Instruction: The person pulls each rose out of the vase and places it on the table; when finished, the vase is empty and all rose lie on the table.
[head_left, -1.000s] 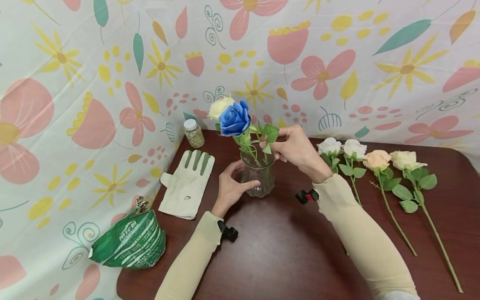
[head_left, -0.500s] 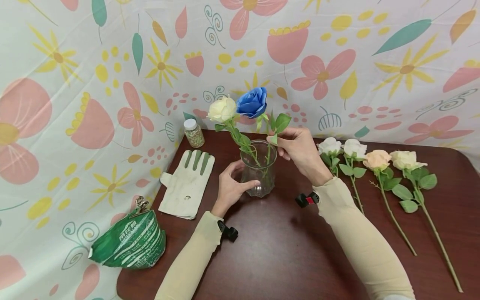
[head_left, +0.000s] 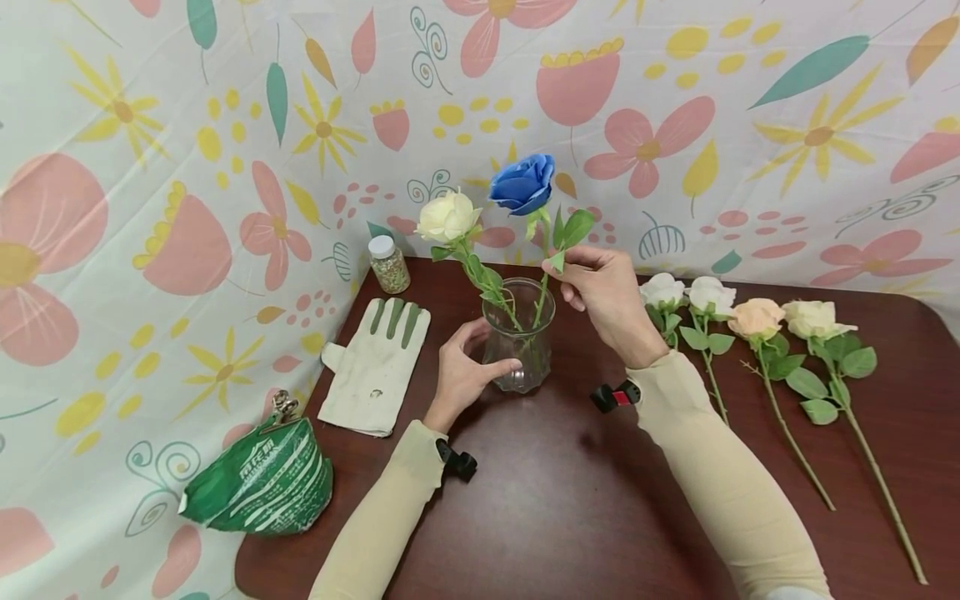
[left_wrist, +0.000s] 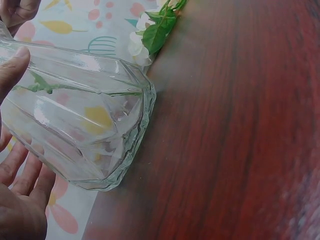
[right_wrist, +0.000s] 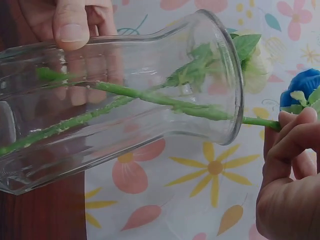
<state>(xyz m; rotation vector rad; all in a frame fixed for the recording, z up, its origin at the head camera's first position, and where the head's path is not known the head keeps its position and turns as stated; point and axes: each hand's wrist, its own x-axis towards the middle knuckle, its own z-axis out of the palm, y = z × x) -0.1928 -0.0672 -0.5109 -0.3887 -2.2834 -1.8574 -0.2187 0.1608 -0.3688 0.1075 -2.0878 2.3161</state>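
A clear glass vase (head_left: pixel 531 362) stands upright on the table. My left hand (head_left: pixel 462 377) holds it from the left, thumb across the near side and fingers round the far side. Inside leans a cream rose (head_left: pixel 448 217), its head out to the left. With thumb and fingertips, my right hand (head_left: pixel 603 300) pinches the stem of a blue rose (head_left: pixel 522 185) just above the rim, close to its leaves. In the right wrist view, the blue rose's green stem (right_wrist: pixel 145 96) runs through the vase mouth and crosses the other stem inside the glass.
To the right lie several roses: two white (head_left: pixel 711 296), one peach (head_left: pixel 756 319) and one cream (head_left: pixel 819 320). A work glove (head_left: pixel 375 375), a small lidded jar (head_left: pixel 389 268) and a clipped green bag (head_left: pixel 266 483) are on the left. Patterned cloth (head_left: pixel 637 75) hangs behind the table (head_left: pixel 525 500).
My right hand has moved up and slightly right with the blue rose. Its head now stands higher, apart from the cream rose it partly covered. My left hand stays on the vase.
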